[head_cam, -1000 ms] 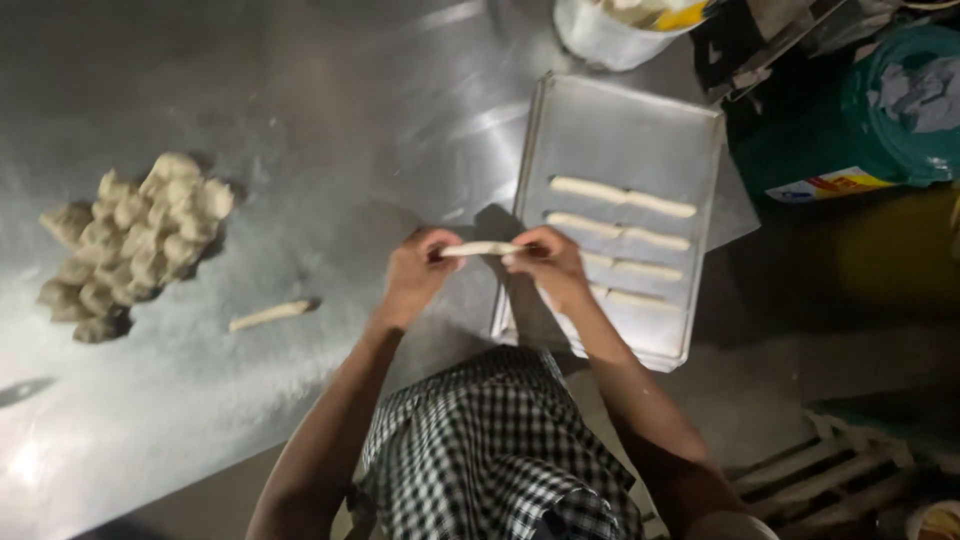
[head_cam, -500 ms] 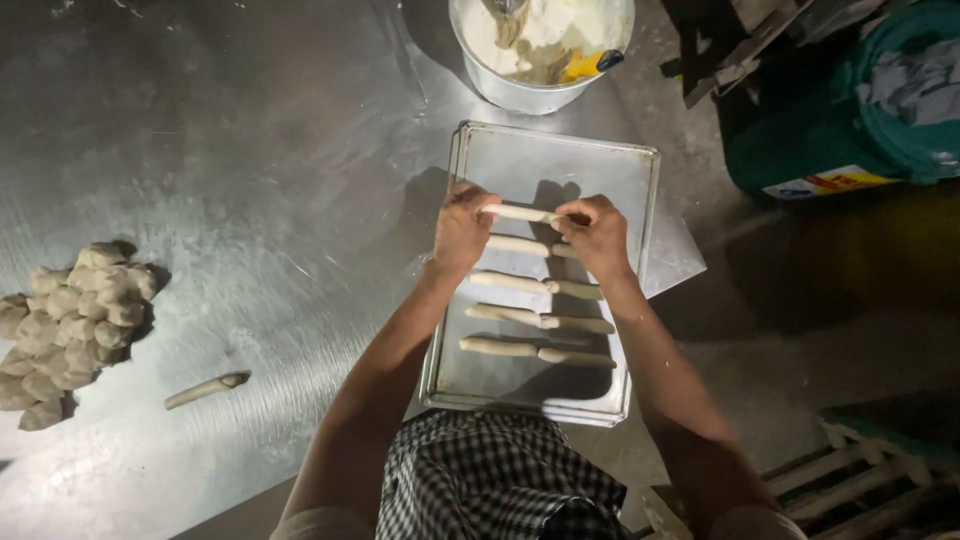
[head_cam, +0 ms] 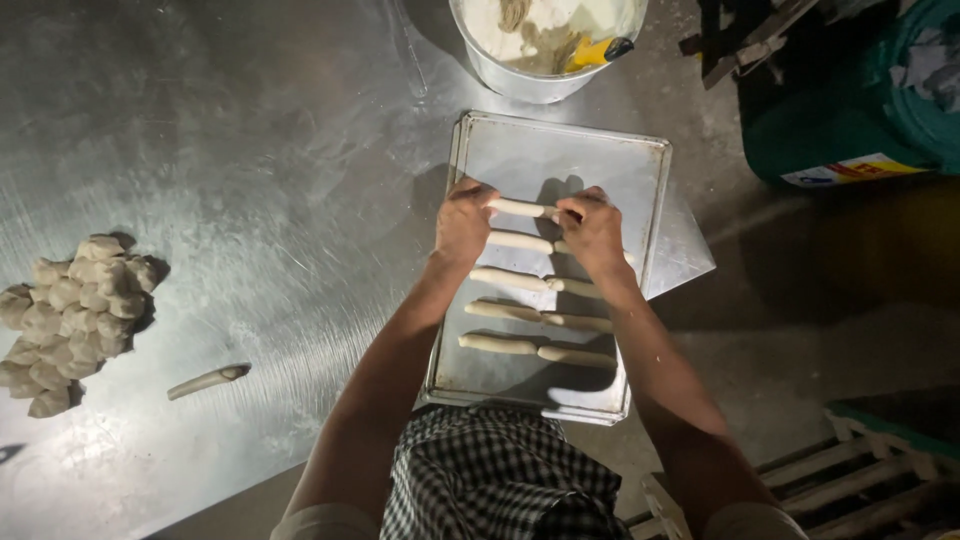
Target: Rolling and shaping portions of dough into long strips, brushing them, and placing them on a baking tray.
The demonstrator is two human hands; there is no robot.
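1. Tray (head_cam: 640,170): four dough sticks (head_cam: 535,347) lying in rows; a fifth dough stick (head_cam: 520,208) held above them.
2. Left hand (head_cam: 464,222) and right hand (head_cam: 594,228): fingers pinching the fifth stick's ends.
3. Steel surface (head_cam: 280,200): one dough pile (head_cam: 70,320), one loose stick (head_cam: 208,380).
4. Bucket (head_cam: 545,40): one.
5. Change: hands lower, nearer the rows.

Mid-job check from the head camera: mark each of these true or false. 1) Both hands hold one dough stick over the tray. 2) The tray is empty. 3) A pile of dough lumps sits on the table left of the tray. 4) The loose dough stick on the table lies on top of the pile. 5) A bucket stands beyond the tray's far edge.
1) True: left hand and right hand grip the ends of a dough stick above the tray.
2) False: four rows of dough sticks lie in it.
3) True: the pile is there.
4) False: the loose stick lies apart, right of the pile.
5) True: the bucket.
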